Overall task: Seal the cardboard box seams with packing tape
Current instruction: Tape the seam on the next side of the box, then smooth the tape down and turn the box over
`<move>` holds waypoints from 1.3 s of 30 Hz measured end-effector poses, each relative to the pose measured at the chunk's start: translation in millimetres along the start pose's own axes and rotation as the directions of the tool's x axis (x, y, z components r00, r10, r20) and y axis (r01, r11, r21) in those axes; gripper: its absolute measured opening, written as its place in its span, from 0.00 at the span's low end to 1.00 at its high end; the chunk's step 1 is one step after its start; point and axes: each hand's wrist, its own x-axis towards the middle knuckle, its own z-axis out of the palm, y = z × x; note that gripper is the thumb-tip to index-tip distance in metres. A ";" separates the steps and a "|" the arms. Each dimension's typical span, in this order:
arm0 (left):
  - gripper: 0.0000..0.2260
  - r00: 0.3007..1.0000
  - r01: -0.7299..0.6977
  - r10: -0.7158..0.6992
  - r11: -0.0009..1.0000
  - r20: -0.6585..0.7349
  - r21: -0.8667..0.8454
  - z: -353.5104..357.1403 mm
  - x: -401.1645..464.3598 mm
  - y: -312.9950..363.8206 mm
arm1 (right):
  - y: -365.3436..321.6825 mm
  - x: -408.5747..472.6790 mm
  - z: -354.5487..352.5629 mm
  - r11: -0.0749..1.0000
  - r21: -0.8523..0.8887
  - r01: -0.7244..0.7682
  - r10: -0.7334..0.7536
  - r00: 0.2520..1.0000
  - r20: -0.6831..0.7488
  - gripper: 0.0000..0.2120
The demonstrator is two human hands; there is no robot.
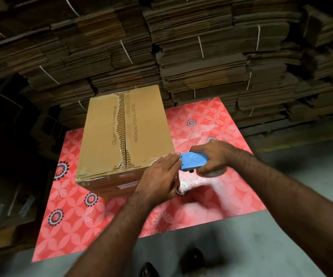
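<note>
Where the box sits: a closed cardboard box [125, 136] stands on a red floral mat [211, 124] on the floor, toward the mat's far-left corner, its long axis running from the near edge to the far edge.

Key relation: the box's near-right corner lies just ahead of both hands; a run of clear packing tape [109, 172] crosses the near edge of the lid, at right angles to the centre seam [123, 124], which runs straight away from the person.

Left hand: the left hand [159, 178] lies flat, fingers straight, pressing on the box's near-right corner where the tape ends.

Right hand: the right hand [213, 156] is wrapped around a blue tape dispenser [193, 161], just beside the corner and touching or nearly touching the left fingertips; the roll shows beneath the palm.

Nearer hand: the left is on the box; the right is off its right side.

Box appearance: brown, printed lettering along both flaps, facing paper torn along the centre seam so the corrugation shows; that seam looks untaped for most of its length.

Likely stage: end of the near-edge strip, probably about to be cut.

Backdrop: bundled stacks of flattened cartons [201, 56] behind the mat's far edge.
</note>
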 end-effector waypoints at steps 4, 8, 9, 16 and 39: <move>0.32 1.000 -0.015 0.014 0.998 0.024 0.063 3.0 -2.8 -2.2 | 11.2 -6.9 12.9 0.996 -0.075 -0.047 0.053 0.996 0.078 0.25; 0.31 0.999 -0.033 0.032 0.980 0.009 0.194 7.6 -0.4 1.2 | 22.1 -17.3 48.6 0.938 -0.025 -0.346 0.346 0.938 -0.010 0.28; 0.30 0.999 -0.038 0.036 0.973 0.013 0.228 9.4 0.8 2.6 | 21.5 -16.3 59.1 0.902 -0.021 -0.432 0.431 0.902 -0.027 0.30; 0.31 0.996 -0.083 0.070 0.945 0.054 0.316 21.6 4.1 -4.0 | -14.5 5.9 115.0 0.717 0.070 -0.694 0.697 0.714 -0.066 0.33; 0.20 0.825 0.270 -0.415 0.886 -0.383 -0.378 3.2 -128.8 -145.3 | -223.0 36.5 35.2 0.931 0.364 0.033 0.287 0.551 -0.783 0.17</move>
